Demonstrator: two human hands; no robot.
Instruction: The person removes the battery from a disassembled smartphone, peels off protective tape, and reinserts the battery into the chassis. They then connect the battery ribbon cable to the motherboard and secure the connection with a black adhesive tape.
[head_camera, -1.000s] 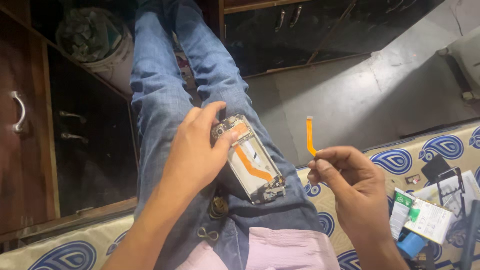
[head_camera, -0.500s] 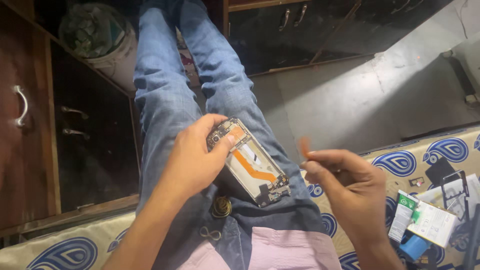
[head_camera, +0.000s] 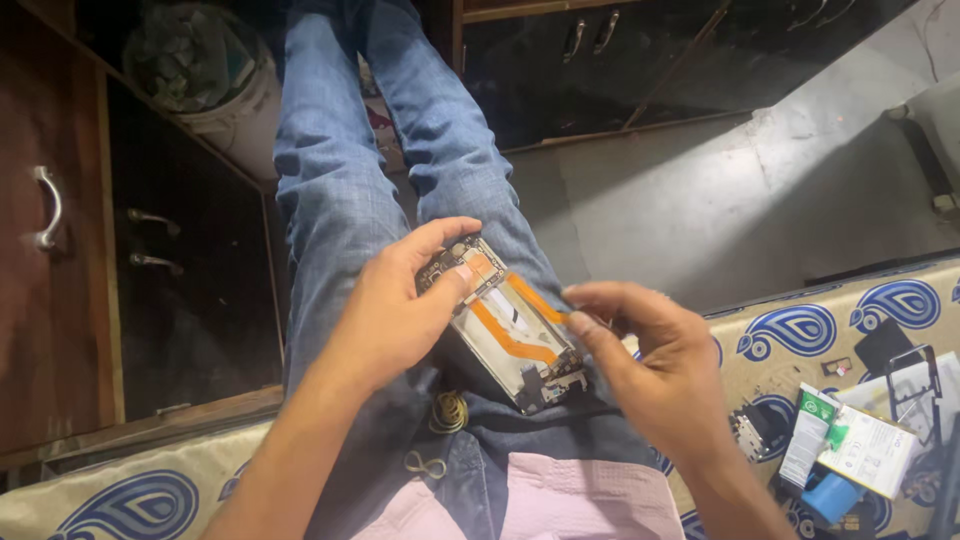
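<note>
A second ago the right hand (head_camera: 660, 375) held an orange flex strip (head_camera: 535, 297) up, clear of the opened phone (head_camera: 505, 325); now its pinched fingers lay that strip along the phone, mid-frame over the lap. The left hand (head_camera: 395, 315) clamps the phone's upper end. Upper left, a white bucket (head_camera: 215, 85) holds crumpled scraps.

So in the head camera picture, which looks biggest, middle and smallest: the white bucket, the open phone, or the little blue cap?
1. White bucket, though its top is cut off.
2. Open phone, held by the left hand. It sits nearer the camera than the bucket, so their real sizes are unsure.
3. Blue cap, clearly smallest.
</note>
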